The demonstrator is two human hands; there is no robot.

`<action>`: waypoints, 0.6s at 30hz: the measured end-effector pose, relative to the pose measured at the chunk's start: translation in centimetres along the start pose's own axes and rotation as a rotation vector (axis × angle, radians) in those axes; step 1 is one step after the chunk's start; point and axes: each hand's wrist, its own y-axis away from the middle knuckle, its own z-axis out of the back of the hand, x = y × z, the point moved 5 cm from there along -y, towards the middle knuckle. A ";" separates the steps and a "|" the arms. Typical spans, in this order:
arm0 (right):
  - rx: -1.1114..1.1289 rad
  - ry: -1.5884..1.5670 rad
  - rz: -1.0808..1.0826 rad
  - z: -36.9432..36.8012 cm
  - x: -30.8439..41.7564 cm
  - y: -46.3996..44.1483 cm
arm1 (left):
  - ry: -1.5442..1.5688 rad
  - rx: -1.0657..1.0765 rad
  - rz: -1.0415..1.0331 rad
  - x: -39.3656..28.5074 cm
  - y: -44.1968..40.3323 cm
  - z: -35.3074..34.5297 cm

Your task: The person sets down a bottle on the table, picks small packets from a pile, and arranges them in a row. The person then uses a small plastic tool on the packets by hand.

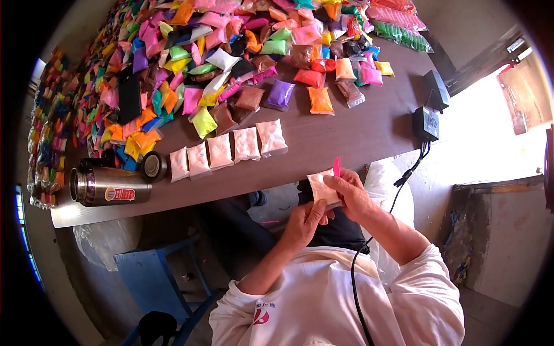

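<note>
clearly, the table (pixel 375 118) is the biggest thing, spreading ahead of the fingers and off to their left. on its far side, ahead and to the left of the fingers, lies the heap (pixel 213 37) of bright bags. the blue chair (pixel 147 282) stands well to the left of the fingers, below table height. also leftward, the flask (pixel 109 186) lies on its side, with its lid (pixel 154 166) just beside it. nearer, ahead and left of the fingers, five pale bags (pixel 220 151) lie in a row.

the left hand (pixel 303 224) has thumb and fingers clamped on the near edge of the packet (pixel 321 187). the right hand (pixel 353 196) holds its right side, thumb on the face, with most of the other fingers hidden behind. so the packet sits between both hands, by the table's near edge. smallest is the pink strip (pixel 337 166) at its top, right beside the right fingers; i cannot tell whether they grip it.

the packet looks light and soft, likely to give under the thumbs, and its clear film may be slippery. i judge the edges the best hold, with gentle pressure, since a hard squeeze in the middle could strain the seams.
</note>
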 end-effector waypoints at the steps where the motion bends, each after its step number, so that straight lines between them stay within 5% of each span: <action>1: 0.000 0.000 -0.001 0.0 -0.1 0.0 | 0.018 -0.019 0.020 0.1 0.0 0.1; 6: 0.000 0.149 0.115 0.6 -0.8 -0.3 | 0.001 0.029 -0.028 0.4 0.2 -0.2; 12: 0.153 -0.026 -0.033 -0.4 0.0 0.6 | 0.017 -0.006 -0.009 0.3 0.1 0.2; 18: 0.186 0.122 -0.001 -0.6 -0.2 1.0 | 0.002 0.004 -0.023 0.1 0.4 0.0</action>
